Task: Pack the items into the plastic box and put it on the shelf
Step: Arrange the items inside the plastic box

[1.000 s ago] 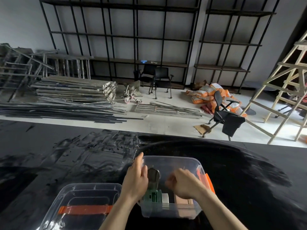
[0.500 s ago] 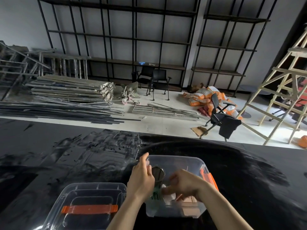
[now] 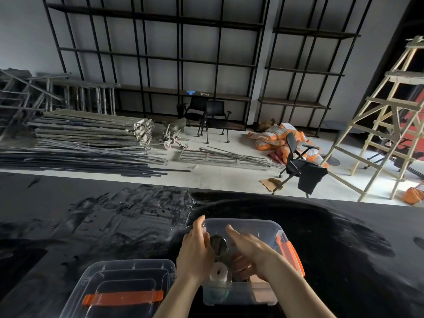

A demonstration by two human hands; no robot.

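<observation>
A clear plastic box (image 3: 263, 228) with an orange latch (image 3: 290, 255) stands on the black table near the front. Inside lie a round metal disc (image 3: 218, 242), a white tape roll (image 3: 218, 273) and a brownish flat item (image 3: 257, 281). My left hand (image 3: 195, 251) rests against the box's left rim, fingers extended. My right hand (image 3: 250, 251) reaches over the box's inside, fingers spread, holding nothing that I can see. The box's clear lid (image 3: 119, 288), with an orange handle (image 3: 122, 299), lies to the left of the box.
The black table (image 3: 91, 226) carries dusty smears. Beyond it black metal shelving (image 3: 183, 53) lines the far wall. Metal bars (image 3: 80, 152), black chairs (image 3: 298, 164), orange sacks (image 3: 273, 136) and a wooden ladder (image 3: 385, 125) stand on the floor.
My right hand has opened and spread over the box. The green item is now mostly hidden low in the box, and the white tape roll shows. The view tilted down slightly.
</observation>
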